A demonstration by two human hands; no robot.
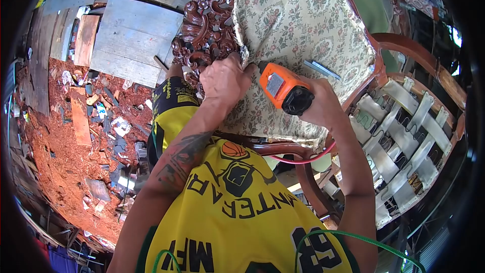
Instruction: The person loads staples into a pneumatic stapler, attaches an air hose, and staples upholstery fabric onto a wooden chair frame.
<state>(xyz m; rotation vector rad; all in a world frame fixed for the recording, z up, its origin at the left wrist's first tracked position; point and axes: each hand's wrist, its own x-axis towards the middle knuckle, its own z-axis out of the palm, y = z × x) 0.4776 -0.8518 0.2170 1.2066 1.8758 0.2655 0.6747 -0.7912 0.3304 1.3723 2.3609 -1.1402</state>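
Observation:
My right hand (321, 102) is wrapped around the grip of an orange staple gun (279, 88) with a black rear cap. Its nose points at the edge of a cream floral upholstery fabric (298, 15), close to my left fingers. My left hand (223, 78) is closed at that edge, thumb toward the nose, pinching the cloth beside the dark carved wood frame (202, 30). Whether the nose touches the cloth I cannot tell. Two thin metallic staple strips (322, 70) lie on the fabric to the right of the gun.
A chair frame with woven straps and springs (404, 141) stands at the right. A red hose (303, 161) curves below the fabric. Grey boards (136, 38) lie at the left, above reddish ground (55, 156) strewn with scraps. A green cord (364, 240) crosses my shirt.

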